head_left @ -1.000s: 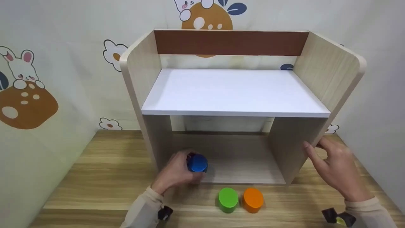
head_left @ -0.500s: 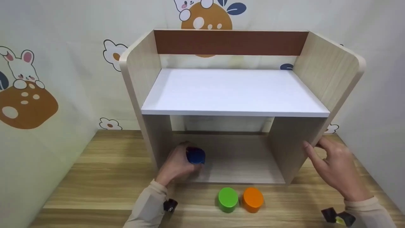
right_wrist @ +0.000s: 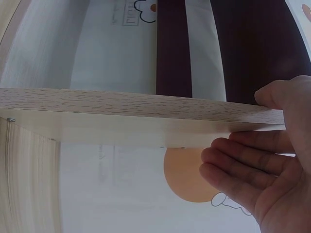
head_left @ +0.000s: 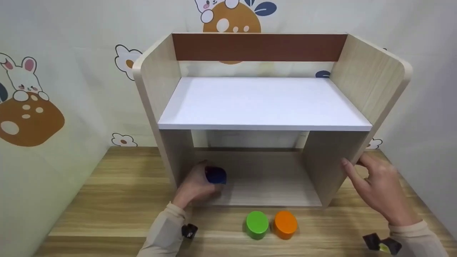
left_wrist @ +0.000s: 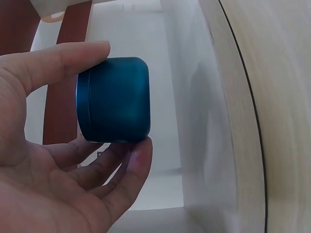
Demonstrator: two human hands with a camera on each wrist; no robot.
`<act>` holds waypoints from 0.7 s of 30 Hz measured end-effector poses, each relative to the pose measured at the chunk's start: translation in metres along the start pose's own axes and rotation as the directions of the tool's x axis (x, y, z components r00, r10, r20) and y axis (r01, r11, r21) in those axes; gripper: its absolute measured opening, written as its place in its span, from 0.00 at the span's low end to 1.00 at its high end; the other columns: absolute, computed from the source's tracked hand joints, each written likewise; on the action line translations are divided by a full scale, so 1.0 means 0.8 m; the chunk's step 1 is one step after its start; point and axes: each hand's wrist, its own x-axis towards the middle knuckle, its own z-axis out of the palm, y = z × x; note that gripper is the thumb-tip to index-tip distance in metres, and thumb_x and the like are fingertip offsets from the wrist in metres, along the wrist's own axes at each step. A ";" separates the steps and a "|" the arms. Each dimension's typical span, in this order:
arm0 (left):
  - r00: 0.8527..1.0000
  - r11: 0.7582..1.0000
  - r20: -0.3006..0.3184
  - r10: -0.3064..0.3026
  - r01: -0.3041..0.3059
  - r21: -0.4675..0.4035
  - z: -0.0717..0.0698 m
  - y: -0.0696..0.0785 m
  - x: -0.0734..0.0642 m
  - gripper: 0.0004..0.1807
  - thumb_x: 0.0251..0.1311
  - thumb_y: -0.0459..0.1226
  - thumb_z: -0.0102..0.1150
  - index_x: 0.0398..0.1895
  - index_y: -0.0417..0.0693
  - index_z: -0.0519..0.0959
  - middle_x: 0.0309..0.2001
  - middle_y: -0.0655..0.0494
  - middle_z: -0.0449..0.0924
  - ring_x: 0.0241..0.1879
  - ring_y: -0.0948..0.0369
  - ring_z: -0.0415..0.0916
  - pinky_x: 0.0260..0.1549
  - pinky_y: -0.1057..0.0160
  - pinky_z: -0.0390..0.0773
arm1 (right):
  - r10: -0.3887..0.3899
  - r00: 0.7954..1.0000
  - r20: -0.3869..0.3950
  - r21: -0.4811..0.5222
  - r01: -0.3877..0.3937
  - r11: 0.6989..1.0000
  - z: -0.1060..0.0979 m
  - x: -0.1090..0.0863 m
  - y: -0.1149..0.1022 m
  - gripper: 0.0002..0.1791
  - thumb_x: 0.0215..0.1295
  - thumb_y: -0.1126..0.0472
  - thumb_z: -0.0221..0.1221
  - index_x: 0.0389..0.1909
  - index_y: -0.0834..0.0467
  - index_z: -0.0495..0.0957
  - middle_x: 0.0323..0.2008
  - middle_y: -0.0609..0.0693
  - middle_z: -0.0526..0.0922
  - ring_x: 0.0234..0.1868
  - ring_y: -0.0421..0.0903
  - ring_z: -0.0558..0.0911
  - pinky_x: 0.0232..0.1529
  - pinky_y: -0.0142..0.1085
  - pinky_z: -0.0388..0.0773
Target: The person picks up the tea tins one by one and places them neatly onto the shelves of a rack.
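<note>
In the head view my left hand [head_left: 195, 185] grips a small round blue tin [head_left: 216, 175] inside the lower compartment of a wooden desktop shelf [head_left: 264, 127], near its left wall. The left wrist view shows the metallic blue tin [left_wrist: 116, 99] between thumb and fingertips, with a lid seam near one end. Whether the tin touches the compartment floor, I cannot tell. My right hand [head_left: 380, 191] holds the front edge of the right side panel [head_left: 334, 167], thumb on the inner face and fingers on the outer, as the right wrist view confirms.
A green round tin-like cylinder [head_left: 257, 225] and an orange one [head_left: 285, 225] stand side by side on the wood-grain table [head_left: 103, 200], in front of the shelf. A white upper board [head_left: 264, 101] roofs the lower compartment. Behind is a wall with rabbit prints.
My left hand has carried the blue tin farther back and slightly left, deeper under the white board. The right hand keeps its place on the panel, and the green and orange cylinders have not moved.
</note>
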 end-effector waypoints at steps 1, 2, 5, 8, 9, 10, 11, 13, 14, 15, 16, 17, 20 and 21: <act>1.000 1.000 -0.001 0.002 -0.002 0.000 0.000 -0.001 0.000 0.36 0.40 0.33 0.76 0.57 0.30 0.77 0.49 0.41 0.84 0.52 0.44 0.81 0.60 0.42 0.80 | -0.001 1.000 0.000 -0.001 0.001 1.000 0.000 0.000 0.000 0.13 0.67 0.66 0.68 0.50 0.65 0.86 0.42 0.60 0.91 0.41 0.63 0.89 0.47 0.15 0.65; 1.000 1.000 0.000 0.004 -0.004 -0.005 -0.001 -0.003 0.001 0.35 0.39 0.32 0.76 0.56 0.31 0.78 0.48 0.42 0.84 0.52 0.45 0.81 0.59 0.42 0.80 | 0.000 1.000 0.001 -0.001 0.000 1.000 0.000 0.000 0.000 0.12 0.67 0.66 0.68 0.50 0.65 0.86 0.42 0.60 0.91 0.41 0.63 0.89 0.47 0.16 0.65; 1.000 1.000 0.001 -0.003 0.003 -0.004 -0.002 -0.005 0.003 0.33 0.39 0.32 0.77 0.55 0.33 0.79 0.48 0.43 0.84 0.52 0.45 0.81 0.60 0.42 0.80 | 0.002 1.000 0.002 -0.003 -0.002 1.000 0.000 -0.001 0.000 0.13 0.68 0.65 0.68 0.50 0.65 0.85 0.42 0.61 0.91 0.41 0.63 0.89 0.46 0.16 0.65; 1.000 1.000 0.005 -0.026 0.026 -0.004 -0.002 -0.007 0.003 0.34 0.40 0.32 0.78 0.56 0.32 0.78 0.49 0.42 0.84 0.53 0.45 0.81 0.61 0.42 0.79 | -0.001 1.000 -0.002 -0.005 0.001 1.000 0.000 -0.001 0.001 0.13 0.67 0.65 0.68 0.50 0.65 0.85 0.42 0.61 0.91 0.40 0.63 0.89 0.46 0.16 0.65; 1.000 1.000 0.005 -0.030 0.030 -0.003 -0.003 -0.007 0.003 0.34 0.40 0.32 0.78 0.56 0.32 0.78 0.50 0.41 0.83 0.54 0.44 0.80 0.61 0.42 0.79 | -0.004 1.000 -0.004 -0.005 0.004 1.000 0.000 -0.001 0.001 0.13 0.67 0.66 0.68 0.50 0.65 0.85 0.42 0.61 0.91 0.40 0.63 0.89 0.46 0.16 0.65; 0.999 0.999 0.007 -0.035 0.035 -0.003 -0.003 -0.006 0.002 0.35 0.40 0.32 0.78 0.56 0.32 0.78 0.50 0.41 0.83 0.54 0.44 0.80 0.61 0.42 0.79 | -0.005 1.000 -0.005 -0.007 0.005 1.000 0.000 -0.001 0.001 0.13 0.67 0.66 0.68 0.50 0.65 0.85 0.42 0.61 0.91 0.40 0.63 0.89 0.46 0.15 0.65; 0.999 0.999 0.008 -0.041 0.041 0.000 -0.004 -0.006 0.002 0.35 0.40 0.32 0.78 0.56 0.32 0.77 0.50 0.40 0.83 0.54 0.44 0.80 0.61 0.42 0.78 | -0.005 1.000 -0.005 -0.006 0.005 1.000 0.000 -0.001 0.001 0.13 0.67 0.66 0.68 0.50 0.65 0.85 0.42 0.61 0.91 0.40 0.63 0.89 0.46 0.15 0.65; 0.999 0.999 0.011 -0.053 0.053 0.007 -0.005 -0.005 0.002 0.35 0.41 0.33 0.78 0.57 0.32 0.77 0.52 0.40 0.82 0.55 0.44 0.80 0.61 0.41 0.78 | -0.003 1.000 -0.002 -0.005 0.003 1.000 0.000 -0.001 0.000 0.13 0.67 0.66 0.68 0.50 0.66 0.85 0.42 0.61 0.91 0.40 0.63 0.89 0.46 0.14 0.64; 0.998 0.998 0.013 -0.059 0.059 0.010 -0.005 -0.005 0.002 0.36 0.41 0.33 0.78 0.58 0.32 0.77 0.52 0.39 0.82 0.55 0.44 0.80 0.61 0.41 0.78 | -0.001 1.000 0.000 -0.005 0.001 1.000 0.000 -0.001 0.000 0.13 0.67 0.66 0.68 0.51 0.66 0.85 0.43 0.61 0.91 0.41 0.63 0.89 0.46 0.14 0.64; 0.998 0.998 0.014 -0.064 0.064 0.012 -0.005 -0.005 0.002 0.36 0.41 0.33 0.79 0.58 0.33 0.77 0.52 0.39 0.82 0.55 0.44 0.80 0.61 0.41 0.78 | 0.002 1.000 0.003 -0.004 -0.002 1.000 0.000 -0.001 0.000 0.14 0.67 0.66 0.68 0.51 0.66 0.85 0.43 0.61 0.91 0.41 0.63 0.89 0.47 0.14 0.64; 0.997 0.997 0.017 -0.071 0.070 0.014 -0.005 -0.005 0.002 0.36 0.42 0.33 0.79 0.58 0.33 0.77 0.52 0.39 0.82 0.55 0.44 0.79 0.62 0.41 0.78 | 0.004 1.000 0.006 -0.004 -0.004 1.000 0.000 -0.001 0.000 0.14 0.68 0.65 0.68 0.52 0.66 0.85 0.43 0.61 0.91 0.41 0.63 0.89 0.47 0.14 0.63; 0.997 0.997 0.019 -0.074 0.074 0.014 -0.004 -0.005 0.003 0.36 0.42 0.33 0.79 0.58 0.33 0.77 0.53 0.39 0.82 0.55 0.44 0.79 0.62 0.42 0.78 | 0.005 1.000 0.008 -0.003 -0.005 1.000 0.000 -0.001 0.000 0.14 0.68 0.65 0.68 0.52 0.66 0.85 0.43 0.61 0.91 0.41 0.63 0.89 0.47 0.14 0.63; 0.996 0.996 0.025 -0.083 0.082 0.015 -0.003 -0.008 0.003 0.37 0.42 0.34 0.79 0.60 0.33 0.77 0.54 0.40 0.82 0.57 0.44 0.79 0.62 0.42 0.78 | 0.003 1.000 0.008 -0.003 -0.003 1.000 -0.001 -0.001 0.000 0.14 0.68 0.66 0.68 0.52 0.65 0.85 0.43 0.61 0.91 0.41 0.63 0.90 0.47 0.13 0.63; 0.996 0.996 0.027 -0.083 0.083 0.019 -0.003 -0.008 0.003 0.38 0.43 0.34 0.79 0.61 0.33 0.76 0.54 0.40 0.82 0.57 0.44 0.79 0.63 0.42 0.77 | 0.002 1.000 0.008 -0.002 -0.002 1.000 -0.001 -0.001 0.000 0.15 0.67 0.66 0.68 0.52 0.65 0.85 0.43 0.61 0.91 0.41 0.63 0.90 0.47 0.13 0.63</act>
